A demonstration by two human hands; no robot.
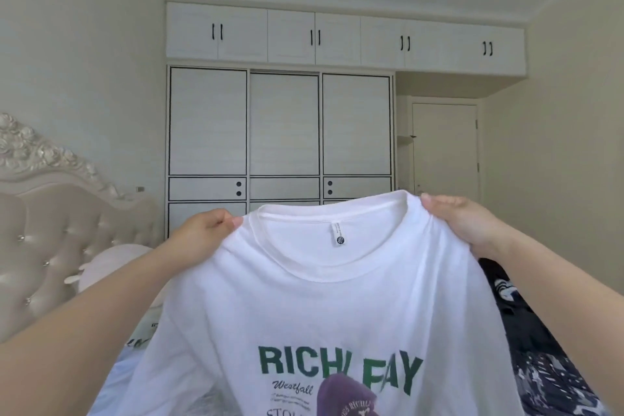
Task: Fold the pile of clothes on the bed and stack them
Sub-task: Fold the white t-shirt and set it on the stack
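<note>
Two bare arms reach out from the bottom corners and hold up a white T-shirt in front of the camera. On the far left stands a puffy cream headboard with shiny buttons and carved flowers along its top. Just beside it, low down, a pale pink pillow peeks out above the left arm, and a bit of light blue bed sheet shows under the shirt. Behind everything is a big white wardrobe with black lines on its doors, and a row of small cupboards runs above it. To the right of the wardrobe is a cream door. At the lower right, dark clothes with white patches lie on the bed.

The shirt hangs up in the air and hides most of the bed. The left hand pinches the left shoulder of the shirt with curled fingers. The right hand pinches the right shoulder the same way. The shirt is spread wide with its front to the camera. Its round neck is on top, with a small tag inside. Big green letters run across the chest, and a purple picture sits below them.
</note>
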